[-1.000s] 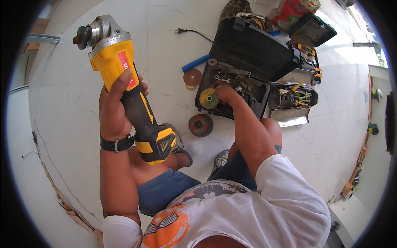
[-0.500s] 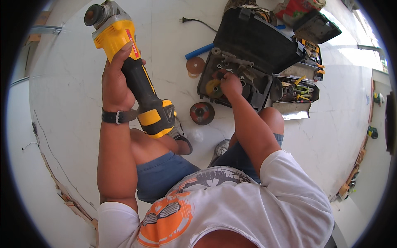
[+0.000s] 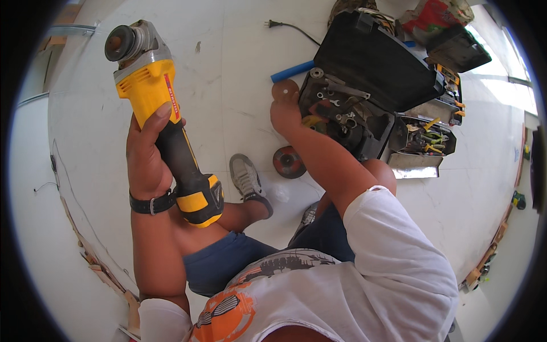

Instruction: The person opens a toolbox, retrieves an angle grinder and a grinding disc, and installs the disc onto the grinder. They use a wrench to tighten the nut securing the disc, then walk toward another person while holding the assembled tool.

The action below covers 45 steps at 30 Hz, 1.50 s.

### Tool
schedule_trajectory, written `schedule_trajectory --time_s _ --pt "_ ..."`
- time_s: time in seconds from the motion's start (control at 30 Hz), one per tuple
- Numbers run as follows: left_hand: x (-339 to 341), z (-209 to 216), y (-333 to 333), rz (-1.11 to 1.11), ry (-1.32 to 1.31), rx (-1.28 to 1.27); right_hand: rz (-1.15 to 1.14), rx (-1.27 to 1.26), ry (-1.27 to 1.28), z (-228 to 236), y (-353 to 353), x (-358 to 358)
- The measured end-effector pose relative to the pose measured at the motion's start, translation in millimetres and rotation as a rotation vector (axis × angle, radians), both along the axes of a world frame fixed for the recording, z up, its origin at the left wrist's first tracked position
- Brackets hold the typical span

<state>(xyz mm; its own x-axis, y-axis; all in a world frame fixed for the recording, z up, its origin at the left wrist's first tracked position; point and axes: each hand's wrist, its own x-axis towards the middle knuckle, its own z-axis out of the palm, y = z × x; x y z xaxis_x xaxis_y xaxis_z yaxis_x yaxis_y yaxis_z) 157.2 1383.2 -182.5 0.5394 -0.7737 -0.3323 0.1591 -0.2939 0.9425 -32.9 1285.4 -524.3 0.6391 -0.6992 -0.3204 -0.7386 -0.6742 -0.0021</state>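
My left hand [image 3: 149, 154] is closed around the black grip of a yellow and black angle grinder [image 3: 152, 80]. The grinder is raised over the floor at the left, its grey head and round spindle flange at the top and no disc on it. My right hand [image 3: 286, 118] reaches to a brown cutting disc [image 3: 286, 90] on the floor, its fingers closed at the disc's near edge; the fingertips are partly hidden. Beside that hand is an open black tool case [image 3: 373, 122] with wrenches and metal parts inside. A dark, red-ringed grinding disc [image 3: 289, 162] lies nearer to me.
A blue tube [image 3: 292, 71] and a black plug cord [image 3: 290, 25] lie beyond the case. To its right stands an open metal toolbox [image 3: 424, 137] with pliers. My shoe [image 3: 246, 174] is on the floor near the grinding disc. Wood strips [image 3: 97, 262] line the left wall.
My right hand has left the tool case and moved left to the brown disc. The left hand still holds the grinder, now slightly lower. The view has shifted a little.
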Motion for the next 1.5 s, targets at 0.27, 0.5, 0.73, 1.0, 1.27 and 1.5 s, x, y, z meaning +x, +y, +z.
schedule_trajectory --time_s 0.27,0.5,0.73,1.0,1.27,1.5 --pt "10.2 2.9 25.6 0.009 -0.002 0.048 -0.225 -0.159 -0.044 -40.2 -58.8 17.5" --pt "11.9 0.7 30.5 0.002 -0.022 0.087 -0.239 0.012 -0.140 -38.0 -51.4 10.9" --pt "4.1 2.3 29.4 0.006 -0.027 0.064 -0.110 -0.146 0.001 -36.8 -41.6 12.2" --pt "-5.5 -1.4 15.1 -0.052 -0.025 0.016 0.102 0.378 -0.151 11.8 -61.7 -4.7" --pt "-13.3 -17.5 -18.4 -0.153 0.116 -0.067 -0.702 0.994 -0.875 142.5 -86.6 -66.7" --pt "-43.6 -21.0 -48.8 -0.189 0.208 -0.084 -0.722 0.965 -1.560 279.1 -90.4 -106.9"
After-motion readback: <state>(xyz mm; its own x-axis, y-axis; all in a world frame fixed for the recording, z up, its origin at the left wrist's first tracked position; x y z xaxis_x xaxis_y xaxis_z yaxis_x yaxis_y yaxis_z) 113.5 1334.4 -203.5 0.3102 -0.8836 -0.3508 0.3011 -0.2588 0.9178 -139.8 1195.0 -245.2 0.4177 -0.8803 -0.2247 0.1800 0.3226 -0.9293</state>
